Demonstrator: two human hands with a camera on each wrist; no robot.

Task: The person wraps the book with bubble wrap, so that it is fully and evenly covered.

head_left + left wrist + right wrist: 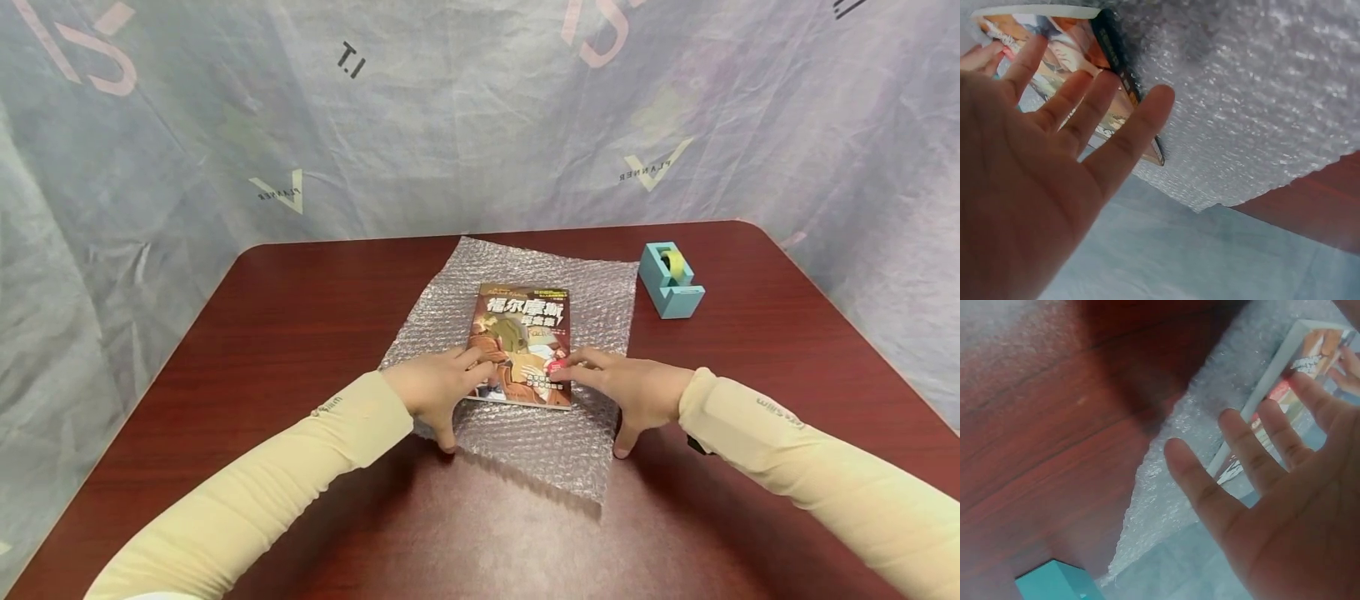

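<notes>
The left hand was spread, its fingers nearly straight and reaching over the lower left part of the book. In the left wrist view its two middle fingers lay close together, with the outer ones apart. Its thumb pointed back toward the person, beside the near edge of the bubble wrap. The right hand was likewise spread, its fingers extended over the lower right part of the cover and clearly separated in the right wrist view. Its thumb pointed downward at the right edge of the wrap. Neither hand gripped or pinched the book; whether every fingertip touched the cover could not be told.

The book lay flat, cover up, between the two hands, and extended beyond their fingertips. The bubble wrap lay beneath it on the worktop, reaching past both hands on the far side and toward the person on the near side. A teal tape dispenser with a yellow roll stood beyond the right hand, just beside the wrap. Pale yellow sleeves covered both forearms.
</notes>
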